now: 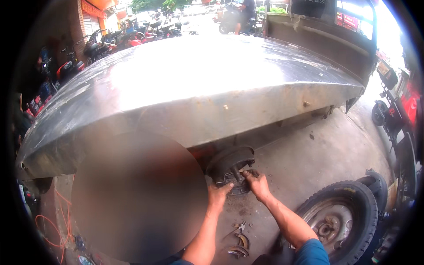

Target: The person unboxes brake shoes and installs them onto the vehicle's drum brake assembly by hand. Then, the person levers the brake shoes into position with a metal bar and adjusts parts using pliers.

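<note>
The person reaches both hands to the round brake plate [229, 170] under the edge of a big shiny metal cargo bed [190, 88]. The wheel is off; it lies on the ground at the right as a black tyre on its rim [338, 216]. The left hand [218, 194] presses its curled fingers against the lower side of the plate, near the axle stub [236, 173] that sticks out from the middle. The right hand [257, 183] sits on the other side, fingers bent and pinching at something small on the plate, but what it grips is too small to tell. Two curved brake shoes [240, 245] and some pliers [240, 227] lie on the concrete floor [309, 154] just below the hands. A good way to do this step, it seems, is to keep the left hand steady on the plate while the right hand works slowly, so nothing springs loose. It helps to keep the fingers away from the sharp rim. A big blurred round patch hides the left of the view.
</note>
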`<state>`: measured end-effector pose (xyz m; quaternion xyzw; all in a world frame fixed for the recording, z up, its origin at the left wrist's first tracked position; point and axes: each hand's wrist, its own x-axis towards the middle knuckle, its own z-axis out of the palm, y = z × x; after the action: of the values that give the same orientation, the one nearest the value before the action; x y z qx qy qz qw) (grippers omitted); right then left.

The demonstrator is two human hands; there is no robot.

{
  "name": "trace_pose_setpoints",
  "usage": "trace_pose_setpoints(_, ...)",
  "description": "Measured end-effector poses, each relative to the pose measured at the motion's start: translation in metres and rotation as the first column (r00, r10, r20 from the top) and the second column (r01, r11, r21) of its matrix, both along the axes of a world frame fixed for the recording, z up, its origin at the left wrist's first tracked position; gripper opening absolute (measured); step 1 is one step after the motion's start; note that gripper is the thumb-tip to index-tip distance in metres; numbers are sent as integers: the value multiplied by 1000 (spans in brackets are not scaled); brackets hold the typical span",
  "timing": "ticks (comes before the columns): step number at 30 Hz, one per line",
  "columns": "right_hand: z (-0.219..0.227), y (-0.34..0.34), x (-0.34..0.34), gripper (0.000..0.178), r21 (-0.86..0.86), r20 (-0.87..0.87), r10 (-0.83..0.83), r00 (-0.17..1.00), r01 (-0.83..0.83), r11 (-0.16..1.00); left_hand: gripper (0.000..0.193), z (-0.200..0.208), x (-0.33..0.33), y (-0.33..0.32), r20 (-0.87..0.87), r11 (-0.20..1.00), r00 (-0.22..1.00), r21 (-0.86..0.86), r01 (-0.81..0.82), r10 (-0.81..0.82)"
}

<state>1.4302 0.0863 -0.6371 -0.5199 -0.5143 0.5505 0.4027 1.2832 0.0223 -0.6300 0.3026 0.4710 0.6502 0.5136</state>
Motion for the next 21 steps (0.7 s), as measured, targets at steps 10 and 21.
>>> trace_pose_setpoints(10,14,15,-3,30,-32,158,58,986,-54,998,22,20,21,-2,46,955,962,-142,-261,270)
trace_pose_setpoints(21,12,30,-9,26,-130,413,170,895,-127,983,43,-3,9,11,-503,909,783,9,-417,365)
